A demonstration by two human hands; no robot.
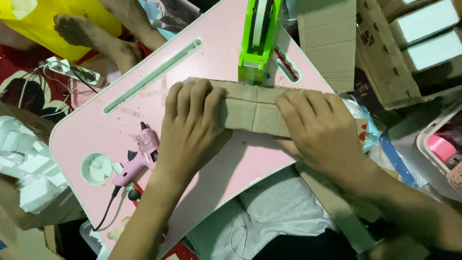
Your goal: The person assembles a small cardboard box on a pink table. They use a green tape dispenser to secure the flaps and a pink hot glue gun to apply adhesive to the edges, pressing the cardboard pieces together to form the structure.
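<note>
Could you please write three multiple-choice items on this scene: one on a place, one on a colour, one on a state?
1. Where does the glue gun lie?
A. on the pink lap table, left of the left hand
B. inside the cardboard box
C. on the tape dispenser

2. What colour is the tape dispenser?
A. blue
B. green
C. red

3. How do both hands meet the cardboard box?
A. hovering apart from it
B. pressed flat onto it
C. lifting it high

Answers: 1 A, it rests beside the round cup recess; 2 B, its body is bright green; 3 B, the left hand and right hand lie palm-down across it.
</note>
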